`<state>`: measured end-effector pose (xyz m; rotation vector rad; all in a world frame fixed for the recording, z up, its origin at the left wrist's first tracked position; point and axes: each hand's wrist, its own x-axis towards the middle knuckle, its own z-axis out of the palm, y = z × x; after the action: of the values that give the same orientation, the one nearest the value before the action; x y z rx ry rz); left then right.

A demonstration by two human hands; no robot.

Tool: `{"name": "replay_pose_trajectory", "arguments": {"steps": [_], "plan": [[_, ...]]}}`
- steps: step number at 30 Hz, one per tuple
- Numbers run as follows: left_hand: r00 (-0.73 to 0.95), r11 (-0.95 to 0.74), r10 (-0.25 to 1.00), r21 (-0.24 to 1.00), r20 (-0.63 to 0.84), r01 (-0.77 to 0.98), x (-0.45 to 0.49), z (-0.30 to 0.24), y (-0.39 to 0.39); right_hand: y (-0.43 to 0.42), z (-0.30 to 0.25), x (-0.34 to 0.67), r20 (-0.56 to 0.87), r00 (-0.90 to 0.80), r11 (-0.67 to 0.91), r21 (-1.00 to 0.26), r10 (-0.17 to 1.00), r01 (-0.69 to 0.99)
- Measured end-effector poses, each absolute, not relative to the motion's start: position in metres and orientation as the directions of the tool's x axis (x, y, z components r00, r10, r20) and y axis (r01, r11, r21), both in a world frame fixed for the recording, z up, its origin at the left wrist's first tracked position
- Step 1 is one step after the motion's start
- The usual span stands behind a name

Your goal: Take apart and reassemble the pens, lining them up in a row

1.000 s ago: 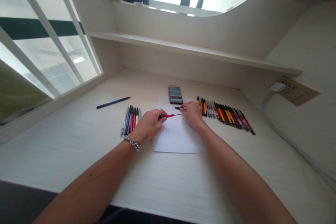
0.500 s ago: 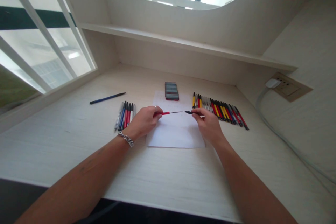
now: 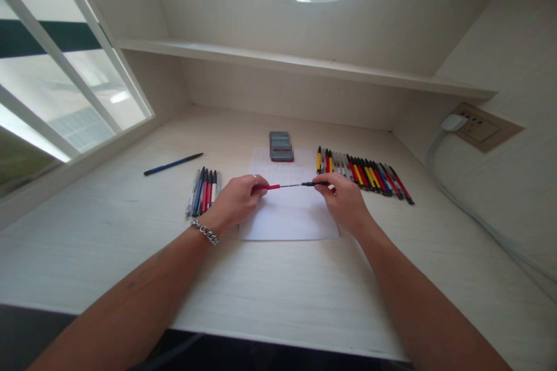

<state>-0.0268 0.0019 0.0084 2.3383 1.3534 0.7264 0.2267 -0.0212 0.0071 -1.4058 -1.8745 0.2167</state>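
Observation:
My left hand (image 3: pixel 243 196) pinches a red pen barrel (image 3: pixel 273 186), and a thin refill (image 3: pixel 290 185) sticks out of it to the right. My right hand (image 3: pixel 342 194) is closed on a black pen part (image 3: pixel 310 184), which lies in line with the refill. The refill's tip meets the left end of the black part; how far it goes inside cannot be seen. Both hands are over a white sheet of paper (image 3: pixel 287 223) on the desk.
Several pens (image 3: pixel 203 192) lie side by side left of the paper, with a lone blue pen (image 3: pixel 173 164) farther left. A long row of pens (image 3: pixel 369 175) is at right. Behind the paper lies a phone-like object (image 3: pixel 281 146). A cable (image 3: pixel 461 208) runs from the wall socket (image 3: pixel 489 130).
The gap between the refill and the black part has closed, as the black part moved left onto the refill tip. The camera view has shifted slightly.

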Motion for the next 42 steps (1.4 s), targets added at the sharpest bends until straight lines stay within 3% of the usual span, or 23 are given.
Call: {"name": "replay_pose_trajectory", "arguments": {"steps": [19,30,37,42], "plan": [[0.500,-0.559,0.822,0.556,0.273,0.615,-0.020,0.010,-0.005,-0.029,0.006,0.206,0.449,-0.188,0.441,-0.565,0.873,0.697],[0.554,-0.551,0.808,0.586,0.198,0.594,-0.021,0.012,-0.006,-0.032,0.005,0.202,0.500,-0.208,0.520,-0.639,0.841,0.567],[0.481,-0.553,0.820,0.646,0.311,0.525,-0.020,0.012,-0.006,-0.034,0.002,0.194,0.319,-0.133,0.337,-0.759,0.938,0.557],[0.485,-0.545,0.822,0.661,0.300,0.516,-0.018,0.013,-0.008,-0.033,0.002,0.192,0.253,-0.111,0.270,-0.775,0.961,0.571]]}}
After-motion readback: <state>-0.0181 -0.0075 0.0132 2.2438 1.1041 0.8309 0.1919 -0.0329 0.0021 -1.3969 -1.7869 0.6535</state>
